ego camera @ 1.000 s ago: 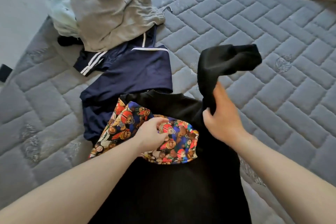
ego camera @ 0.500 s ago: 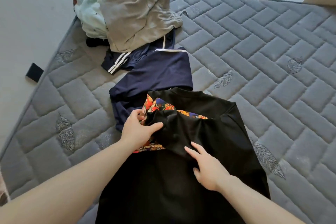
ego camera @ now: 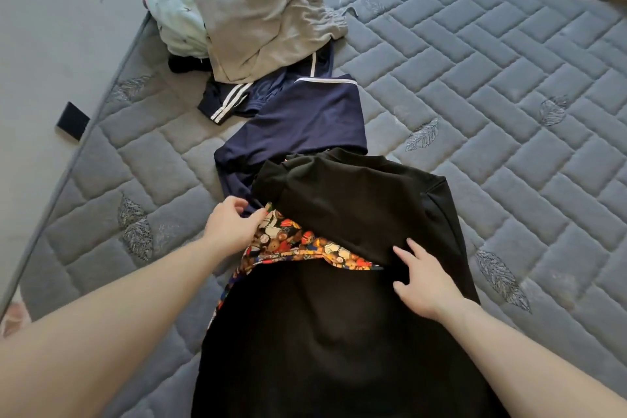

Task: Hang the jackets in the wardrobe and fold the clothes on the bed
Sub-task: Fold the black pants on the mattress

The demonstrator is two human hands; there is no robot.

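A: Since half a second ago the black sleeve is folded flat across the black garment [ego camera: 339, 332], and the left hand [ego camera: 230, 227] has slid left to the garment's left edge. Right hand [ego camera: 424, 282] has shifted a bit right.

B: Left hand state?

A: Fingers curled, thumb out, pinching the edge of the printed fabric [ego camera: 298, 244] where it meets the navy garment [ego camera: 305, 119]. Forearm comes in from the near left, bare.

B: Right?

A: Flat, fingers spread and straight, palm down, pressing on the black cloth just below the folded sleeve's hem. Holds nothing. Forearm enters from the near right.

B: Where's the black garment?

A: Centre, near side of the mattress [ego camera: 492, 95], running from the near edge up to the navy one. Upper part overlaps the navy cloth. Matte, soft-looking, slightly rumpled at the top left.

B: The printed bit?

A: Colourful cartoon pattern, reds, oranges, white. Shows as a curved band between the folded sleeve and the black body, and a thin strip down the left edge.

B: Rest?

A: Navy garment has white stripes and white trim. Far left, a heap: beige garment [ego camera: 264, 20] on top, pale mint cloth [ego camera: 176, 13] beside it, dark pieces under. Mattress is grey, quilted in a brick pattern with stitched leaf motifs. Small black object [ego camera: 73, 120] on the floor left of the mattress.
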